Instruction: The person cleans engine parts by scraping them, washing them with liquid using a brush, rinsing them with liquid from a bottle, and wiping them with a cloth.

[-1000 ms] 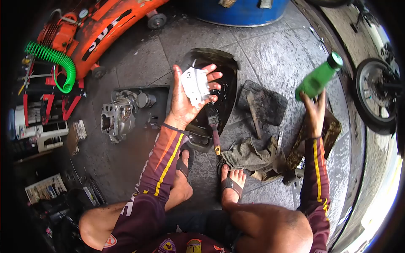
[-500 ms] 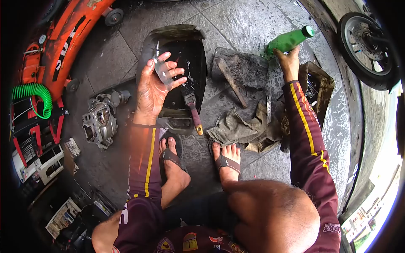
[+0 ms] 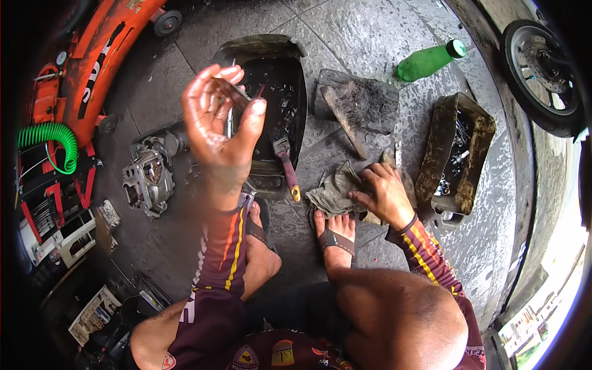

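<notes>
My left hand (image 3: 219, 120), wet and shiny, is raised over the left side of a black plastic tray (image 3: 301, 114). Its thumb and fingers curl round a small, thin, shiny part (image 3: 233, 90), mostly hidden by the fingers; its kind is unclear. My right hand (image 3: 387, 192) rests on a crumpled grey rag (image 3: 336, 188) in front of my foot, fingers bent onto the cloth. A paintbrush (image 3: 287, 165) with a maroon and yellow handle leans over the tray's near edge. A green plastic bottle (image 3: 425, 63) stands at the upper right, untouched.
A dark block with bristly fibres (image 3: 370, 98) lies beyond the rag, a wooden stick (image 3: 342, 120) across it. A grimy bin (image 3: 425, 179) on the right holds small metal parts. A metal engine part (image 3: 148, 182) and an orange jack (image 3: 102, 68) are left; a wheel (image 3: 542, 77) stands far right.
My right hand has let go of the green bottle and come down onto the rag. My left hand has turned, and its fingers have closed in more round the small part.
</notes>
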Tool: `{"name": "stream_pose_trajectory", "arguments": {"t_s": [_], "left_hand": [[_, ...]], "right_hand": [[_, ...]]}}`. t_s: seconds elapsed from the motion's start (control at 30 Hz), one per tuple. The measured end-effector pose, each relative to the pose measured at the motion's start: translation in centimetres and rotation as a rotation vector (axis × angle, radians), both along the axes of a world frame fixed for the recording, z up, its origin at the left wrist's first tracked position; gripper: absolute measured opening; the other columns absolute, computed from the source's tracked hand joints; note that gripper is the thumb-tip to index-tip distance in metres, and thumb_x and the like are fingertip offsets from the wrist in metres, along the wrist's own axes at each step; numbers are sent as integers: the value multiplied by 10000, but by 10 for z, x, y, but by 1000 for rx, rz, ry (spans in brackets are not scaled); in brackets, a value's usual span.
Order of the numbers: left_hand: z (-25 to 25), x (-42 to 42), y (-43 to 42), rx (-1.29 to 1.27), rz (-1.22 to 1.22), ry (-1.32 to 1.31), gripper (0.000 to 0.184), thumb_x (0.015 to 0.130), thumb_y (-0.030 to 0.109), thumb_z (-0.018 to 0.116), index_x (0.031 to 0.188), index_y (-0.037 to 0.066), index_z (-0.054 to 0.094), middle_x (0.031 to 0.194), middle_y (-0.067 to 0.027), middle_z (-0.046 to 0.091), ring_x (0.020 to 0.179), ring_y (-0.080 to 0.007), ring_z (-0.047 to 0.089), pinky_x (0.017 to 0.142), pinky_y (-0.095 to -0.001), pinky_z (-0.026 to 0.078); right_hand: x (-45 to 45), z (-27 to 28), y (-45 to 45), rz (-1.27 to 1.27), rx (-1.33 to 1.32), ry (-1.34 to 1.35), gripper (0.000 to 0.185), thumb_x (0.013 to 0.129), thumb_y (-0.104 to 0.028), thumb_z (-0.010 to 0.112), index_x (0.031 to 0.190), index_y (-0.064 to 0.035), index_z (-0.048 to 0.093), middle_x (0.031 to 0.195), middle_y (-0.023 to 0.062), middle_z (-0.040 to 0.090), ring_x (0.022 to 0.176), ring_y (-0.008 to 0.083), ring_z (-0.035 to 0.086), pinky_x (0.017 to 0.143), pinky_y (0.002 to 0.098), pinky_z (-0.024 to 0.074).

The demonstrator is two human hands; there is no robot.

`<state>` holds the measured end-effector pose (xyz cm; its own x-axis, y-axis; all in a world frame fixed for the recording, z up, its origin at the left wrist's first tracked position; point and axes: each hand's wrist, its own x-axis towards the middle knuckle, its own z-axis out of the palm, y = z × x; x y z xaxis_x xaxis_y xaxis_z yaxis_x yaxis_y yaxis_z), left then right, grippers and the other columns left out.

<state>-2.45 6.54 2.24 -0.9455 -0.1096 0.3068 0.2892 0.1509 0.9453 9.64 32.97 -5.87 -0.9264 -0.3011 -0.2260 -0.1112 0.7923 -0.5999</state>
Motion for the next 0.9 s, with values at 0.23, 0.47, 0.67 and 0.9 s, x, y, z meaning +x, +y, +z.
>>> {"name": "stream_pose_trajectory", "arguments": {"t_s": [0.23, 0.47, 0.67, 0.9], "left_hand": [[87, 6, -18, -174, 83, 478, 677, 946, 474, 516, 1315, -84, 409, 1187, -284, 575, 1100, -433, 591, 929, -527, 509], [-74, 2, -22, 465, 281, -581, 384, 979, 397, 557, 1056, 21, 540, 1102, -194, 636, 990, -327, 678, 894, -445, 565], [-27, 16, 25, 423, 46, -653, 409, 978, 340, 565, 1209, 14, 480, 1204, -191, 600, 1118, -295, 624, 949, -407, 519], [-6, 62, 95, 654, -59, -531, 507, 895, 94, 700, 1268, -1, 371, 1201, -117, 538, 1100, -155, 538, 975, -302, 446]], "right_hand": [[3, 25, 7, -97, -127, -18, 287, 835, -237, 698, 955, 11, 616, 903, 150, 615, 955, 352, 576, 865, 432, 429], [7, 31, -6, -635, -790, -313, 257, 938, -213, 617, 1010, 33, 628, 819, 86, 611, 762, 91, 530, 666, 275, 432], [6, 53, -48, -586, -1197, -268, 386, 959, -164, 594, 1292, 30, 572, 1336, 165, 562, 1271, 246, 498, 1080, 342, 336], [-24, 48, -63, -453, -779, 263, 522, 791, -11, 586, 1309, -20, 523, 1373, 267, 472, 1286, 399, 470, 1083, 425, 360]]}}
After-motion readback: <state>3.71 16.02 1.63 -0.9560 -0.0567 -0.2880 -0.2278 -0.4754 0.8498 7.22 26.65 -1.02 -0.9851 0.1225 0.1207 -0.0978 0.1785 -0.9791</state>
